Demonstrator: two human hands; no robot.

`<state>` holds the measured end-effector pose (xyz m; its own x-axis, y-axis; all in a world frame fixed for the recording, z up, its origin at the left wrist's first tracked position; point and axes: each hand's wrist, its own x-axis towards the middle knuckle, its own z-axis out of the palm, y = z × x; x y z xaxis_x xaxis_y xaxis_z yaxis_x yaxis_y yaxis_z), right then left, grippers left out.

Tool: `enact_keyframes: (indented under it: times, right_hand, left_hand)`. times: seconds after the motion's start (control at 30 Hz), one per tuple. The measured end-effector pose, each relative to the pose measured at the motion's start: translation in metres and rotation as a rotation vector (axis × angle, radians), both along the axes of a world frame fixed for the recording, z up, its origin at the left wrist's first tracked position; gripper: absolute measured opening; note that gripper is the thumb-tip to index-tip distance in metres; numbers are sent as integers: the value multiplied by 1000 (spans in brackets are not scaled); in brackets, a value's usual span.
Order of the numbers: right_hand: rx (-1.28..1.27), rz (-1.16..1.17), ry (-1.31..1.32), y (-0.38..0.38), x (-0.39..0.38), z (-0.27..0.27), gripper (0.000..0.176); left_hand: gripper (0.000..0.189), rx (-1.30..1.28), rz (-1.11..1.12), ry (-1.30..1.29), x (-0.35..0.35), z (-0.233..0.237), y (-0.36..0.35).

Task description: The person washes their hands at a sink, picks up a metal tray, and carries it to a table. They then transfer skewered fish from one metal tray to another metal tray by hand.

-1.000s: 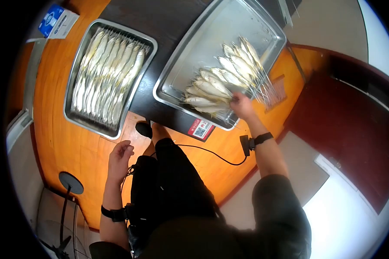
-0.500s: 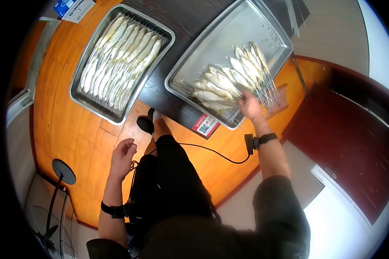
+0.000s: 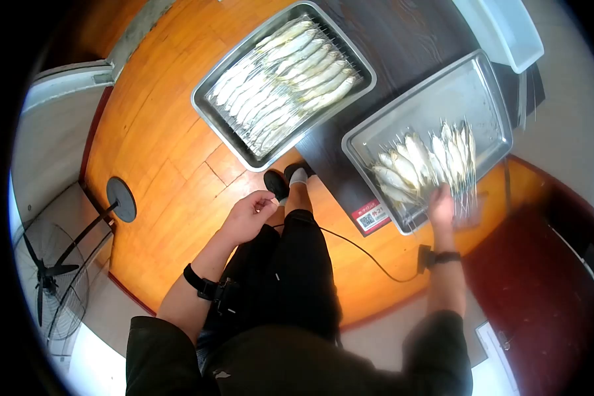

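Note:
Skewered fish [image 3: 406, 162] lie fanned in the near half of a steel tray [image 3: 435, 86] at the right. My right hand [image 3: 441, 208] is over that tray's front rim, its fingers closed around skewer ends at the lower side of the fish; the exact grip is blurred. Out in front of my body, away from both trays, my left hand [image 3: 249, 214] has its fingers curled toward the thumb, with nothing visible in them. A second steel tray [image 3: 234, 149] holds tightly packed rows of skewered fish [image 3: 290, 79], left of the first.
Both trays rest on a dark table [image 3: 402, 33]. A red-and-white card with a code [image 3: 371, 218] lies at its front edge. A white plastic bin [image 3: 508, 33] stands at the back right. A fan [image 3: 49, 277] is at the left, and a cable [image 3: 363, 254] runs by my right arm.
The view has swung left, so the trays appear further right. My left hand has risen slightly toward the trays. My right hand stays at the skewer ends.

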<state>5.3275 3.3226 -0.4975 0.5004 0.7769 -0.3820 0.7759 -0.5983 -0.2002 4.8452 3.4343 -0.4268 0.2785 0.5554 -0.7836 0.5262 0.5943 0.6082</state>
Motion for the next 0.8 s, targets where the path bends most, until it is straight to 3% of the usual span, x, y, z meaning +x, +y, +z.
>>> enact_keyframes:
  times: [0.4,0.57,0.7,0.73,0.8]
  right_hand:
    - [161,-116,-135,-7,1,15,26]
    - [267,-197,37,-1,-3,27,24]
    - [377,-130,79,13,-27,52,20]
    - [377,-263,257,17,-33,55,15]
    - [378,-234,288,27,-46,64,13]
  left_hand:
    - [32,1,-27,4,-14,-3,-11]
    - [31,31,-13,-34,-19,-4,-12]
    - [31,22,9,-47,-18,-5,-16]
    - [30,35,5,-63,-19,-8,-19]
    - [30,47,8,-86,-19,-12,-24]
